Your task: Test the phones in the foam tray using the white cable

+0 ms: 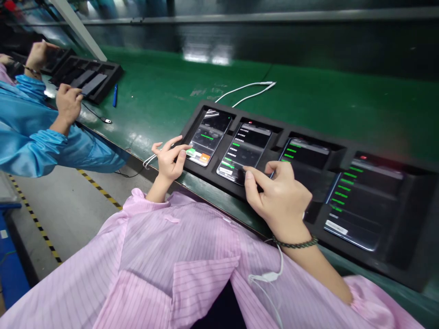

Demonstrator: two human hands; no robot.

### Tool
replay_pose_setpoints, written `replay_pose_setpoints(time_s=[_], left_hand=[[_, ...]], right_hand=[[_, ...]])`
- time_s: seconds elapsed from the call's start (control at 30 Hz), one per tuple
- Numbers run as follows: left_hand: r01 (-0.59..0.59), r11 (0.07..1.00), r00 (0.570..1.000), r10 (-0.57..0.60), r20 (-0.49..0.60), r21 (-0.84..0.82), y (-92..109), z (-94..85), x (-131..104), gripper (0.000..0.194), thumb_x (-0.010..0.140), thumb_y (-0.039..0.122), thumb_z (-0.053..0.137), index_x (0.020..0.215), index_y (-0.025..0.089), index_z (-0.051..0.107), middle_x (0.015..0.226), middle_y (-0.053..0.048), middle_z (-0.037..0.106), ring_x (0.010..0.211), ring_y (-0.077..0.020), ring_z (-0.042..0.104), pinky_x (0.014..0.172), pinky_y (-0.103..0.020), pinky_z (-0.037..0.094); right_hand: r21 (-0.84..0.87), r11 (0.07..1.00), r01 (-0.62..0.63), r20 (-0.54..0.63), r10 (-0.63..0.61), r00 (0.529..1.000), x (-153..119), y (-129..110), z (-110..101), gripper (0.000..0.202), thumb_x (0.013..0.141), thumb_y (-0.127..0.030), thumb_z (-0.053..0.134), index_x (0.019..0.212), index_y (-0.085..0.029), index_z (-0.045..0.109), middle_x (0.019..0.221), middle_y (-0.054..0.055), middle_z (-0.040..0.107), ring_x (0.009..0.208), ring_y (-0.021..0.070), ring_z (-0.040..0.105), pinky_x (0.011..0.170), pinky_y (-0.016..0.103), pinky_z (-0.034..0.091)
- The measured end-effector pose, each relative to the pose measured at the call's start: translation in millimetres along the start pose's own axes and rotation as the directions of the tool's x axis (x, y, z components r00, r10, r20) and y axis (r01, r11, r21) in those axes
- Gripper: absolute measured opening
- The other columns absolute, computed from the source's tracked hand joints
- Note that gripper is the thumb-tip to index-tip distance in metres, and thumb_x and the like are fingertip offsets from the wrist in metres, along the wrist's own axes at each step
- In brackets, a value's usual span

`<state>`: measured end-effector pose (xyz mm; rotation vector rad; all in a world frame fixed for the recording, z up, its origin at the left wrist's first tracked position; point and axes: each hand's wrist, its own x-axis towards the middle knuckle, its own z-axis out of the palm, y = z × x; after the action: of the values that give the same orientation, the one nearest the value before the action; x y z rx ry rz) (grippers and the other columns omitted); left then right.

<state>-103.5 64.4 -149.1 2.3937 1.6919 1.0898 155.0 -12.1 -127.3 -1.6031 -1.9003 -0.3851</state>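
A black foam tray (202, 180) holds several phones in a row, screens up and lit. My left hand (170, 160) has its fingers apart, and a fingertip is at the green button on the lower part of the leftmost phone (211, 135). My right hand (279, 194) is closed, thumb against the bent index finger. Its fingertips are at the lower right corner of the second phone (245, 148); nothing shows between them. Under and behind this hand lies the third phone (305, 157), partly hidden. The rightmost phone (363, 196) shows lines of green text.
A white cable (252, 84) lies behind the tray on the green bench (154, 96). A white cord (269, 277) hangs from my right wrist. To the left, a co-worker in blue sleeves handles a phone (94, 85) at another black tray (115, 73), near a blue pen-like tool (115, 95).
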Motion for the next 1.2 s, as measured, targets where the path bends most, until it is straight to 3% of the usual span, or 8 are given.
replay_pose_setpoints(time_s=[0.23,0.3,0.53,0.67,0.93,1.2], left_hand=[[0.027,1.000,1.000,-0.027,0.004,0.005,1,-0.6,1,0.049,0.104,0.038,0.029,0.097,0.027,0.076,0.091,-0.003,0.080,0.118,-0.0245,0.068,0.107,-0.048,0.022],[0.015,1.000,1.000,-0.015,-0.011,-0.001,1,-1.2,1,0.050,0.104,0.039,0.028,0.097,0.027,0.076,0.090,-0.003,0.080,0.116,-0.0250,0.068,0.106,-0.049,0.022],[-0.032,0.999,0.997,0.030,-0.071,-0.023,2,-2.2,3,0.057,0.104,0.044,0.025,0.088,0.026,0.077,0.082,-0.004,0.079,0.111,-0.0271,0.071,0.102,-0.050,0.023],[-0.029,0.999,0.998,0.028,-0.063,-0.013,1,-1.7,5,0.058,0.103,0.044,0.025,0.087,0.026,0.077,0.079,-0.004,0.078,0.112,-0.0285,0.070,0.103,-0.052,0.022],[-0.028,0.999,0.997,0.025,-0.075,-0.046,2,-1.7,5,0.055,0.103,0.046,0.028,0.085,0.026,0.076,0.080,-0.005,0.078,0.112,-0.0293,0.070,0.104,-0.050,0.020],[0.005,1.000,0.999,-0.005,-0.045,0.006,-1,-0.9,4,0.054,0.103,0.045,0.027,0.087,0.026,0.075,0.082,-0.005,0.078,0.115,-0.0288,0.068,0.107,-0.051,0.019]], right_hand=[[-0.025,0.999,-0.031,0.015,0.031,0.999,-3,2,-3,0.036,0.099,-0.035,0.050,0.092,-0.023,0.083,0.086,0.007,0.059,0.055,0.0070,0.037,0.049,0.023,0.021],[-0.048,0.997,-0.053,0.004,0.054,0.999,-8,9,-12,0.034,0.099,-0.034,0.051,0.093,-0.024,0.083,0.086,0.007,0.060,0.056,0.0086,0.039,0.048,0.024,0.021],[-0.191,0.929,-0.317,-0.015,0.320,0.947,-45,43,-59,0.032,0.097,-0.031,0.054,0.094,-0.019,0.084,0.083,0.011,0.061,0.060,0.0138,0.045,0.048,0.028,0.021],[-0.194,0.943,-0.271,-0.026,0.271,0.962,-56,47,-62,0.037,0.099,-0.036,0.051,0.093,-0.022,0.084,0.085,0.010,0.062,0.061,0.0127,0.047,0.049,0.026,0.022],[-0.235,0.967,-0.098,0.027,0.107,0.994,-53,46,-47,0.037,0.100,-0.035,0.050,0.093,-0.023,0.084,0.087,0.007,0.062,0.052,0.0076,0.033,0.046,0.022,0.020],[-0.213,0.964,-0.159,0.021,0.167,0.986,-55,45,-49,0.038,0.100,-0.036,0.048,0.095,-0.025,0.084,0.087,0.008,0.062,0.053,0.0076,0.034,0.047,0.022,0.021]])
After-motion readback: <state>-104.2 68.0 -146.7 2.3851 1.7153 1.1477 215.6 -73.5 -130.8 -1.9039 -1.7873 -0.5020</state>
